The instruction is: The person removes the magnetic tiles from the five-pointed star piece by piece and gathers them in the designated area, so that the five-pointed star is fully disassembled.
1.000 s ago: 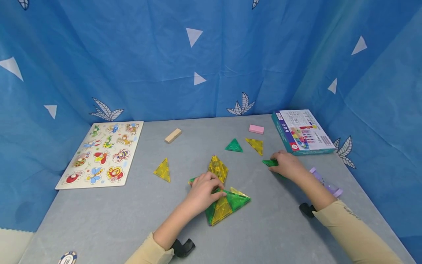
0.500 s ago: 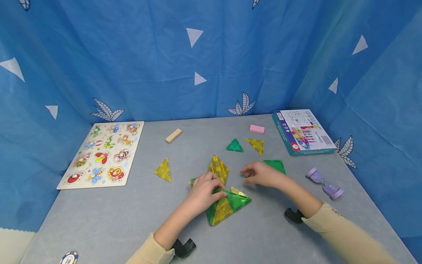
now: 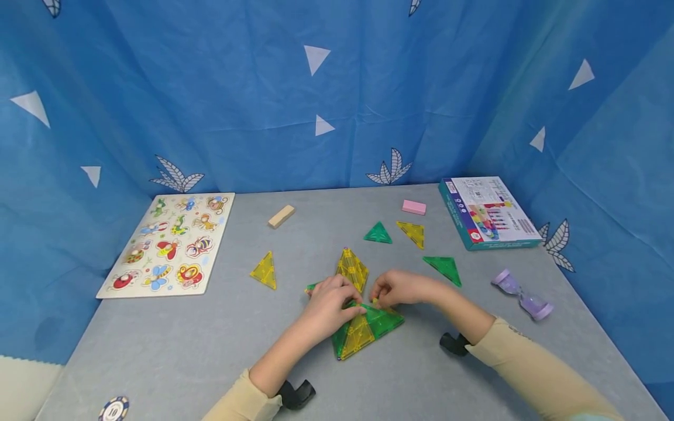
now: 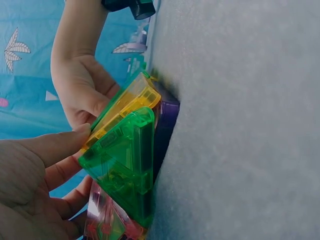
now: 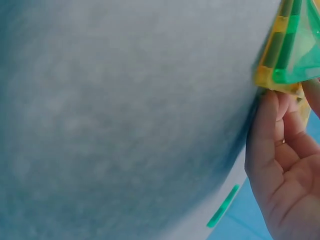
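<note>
In the head view a built shape of green and yellow magnetic tiles (image 3: 358, 336) stands mid-table. My left hand (image 3: 330, 307) holds its top, thumb on the near side and fingers over the far side. At its right rear, my right hand (image 3: 402, 288) pinches a yellow triangle tile (image 3: 375, 302), mostly hidden by the fingers. The right wrist view shows those fingertips (image 5: 272, 97) right at the lower edge of the yellow and green tiles (image 5: 300, 55). A yellow tile piece (image 3: 351, 268) rises just behind the left hand.
Loose triangle tiles lie around: green (image 3: 444, 269), green (image 3: 378, 233), yellow (image 3: 412, 233) and yellow (image 3: 265, 271). Further out are a purple sand timer (image 3: 521, 294), a box (image 3: 489, 210), a pink block (image 3: 413, 207), a wooden block (image 3: 281, 216), an insect puzzle board (image 3: 171, 245) and a chip (image 3: 113, 409).
My right hand has let go of the green triangle tile, which lies on the table, and moved left to the built shape's right rear. The left hand keeps its hold.
</note>
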{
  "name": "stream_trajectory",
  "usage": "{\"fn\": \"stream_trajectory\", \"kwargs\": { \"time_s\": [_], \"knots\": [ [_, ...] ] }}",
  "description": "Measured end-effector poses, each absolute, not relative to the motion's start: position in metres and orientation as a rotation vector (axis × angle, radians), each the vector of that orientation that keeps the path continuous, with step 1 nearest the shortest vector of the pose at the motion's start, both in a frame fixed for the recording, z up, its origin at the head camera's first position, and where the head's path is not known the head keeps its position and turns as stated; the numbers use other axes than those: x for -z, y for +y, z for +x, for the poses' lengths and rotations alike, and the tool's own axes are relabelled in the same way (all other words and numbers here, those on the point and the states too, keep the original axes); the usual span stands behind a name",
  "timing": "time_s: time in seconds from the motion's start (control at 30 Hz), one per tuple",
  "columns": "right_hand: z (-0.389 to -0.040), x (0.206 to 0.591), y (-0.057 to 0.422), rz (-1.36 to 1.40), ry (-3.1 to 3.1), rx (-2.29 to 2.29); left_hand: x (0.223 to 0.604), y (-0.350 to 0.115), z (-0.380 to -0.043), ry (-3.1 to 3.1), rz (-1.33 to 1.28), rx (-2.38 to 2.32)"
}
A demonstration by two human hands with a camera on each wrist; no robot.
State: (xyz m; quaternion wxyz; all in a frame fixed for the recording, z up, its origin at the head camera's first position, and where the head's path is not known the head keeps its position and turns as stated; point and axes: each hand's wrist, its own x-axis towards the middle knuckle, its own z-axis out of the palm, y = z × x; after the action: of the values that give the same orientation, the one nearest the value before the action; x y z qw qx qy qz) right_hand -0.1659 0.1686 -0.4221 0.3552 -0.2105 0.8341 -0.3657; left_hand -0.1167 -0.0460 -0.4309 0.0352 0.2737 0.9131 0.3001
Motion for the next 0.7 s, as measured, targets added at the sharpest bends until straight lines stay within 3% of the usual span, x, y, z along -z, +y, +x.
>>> {"fn": "stream_trajectory", "kwargs": {
  "time_s": [0.7],
  "knots": [
    [-0.179, 0.425, 0.202, -0.39, 2.138, 1.087, 0.43, -0.046, -0.117, 2.775, 0.837, -0.936]
  ]
}}
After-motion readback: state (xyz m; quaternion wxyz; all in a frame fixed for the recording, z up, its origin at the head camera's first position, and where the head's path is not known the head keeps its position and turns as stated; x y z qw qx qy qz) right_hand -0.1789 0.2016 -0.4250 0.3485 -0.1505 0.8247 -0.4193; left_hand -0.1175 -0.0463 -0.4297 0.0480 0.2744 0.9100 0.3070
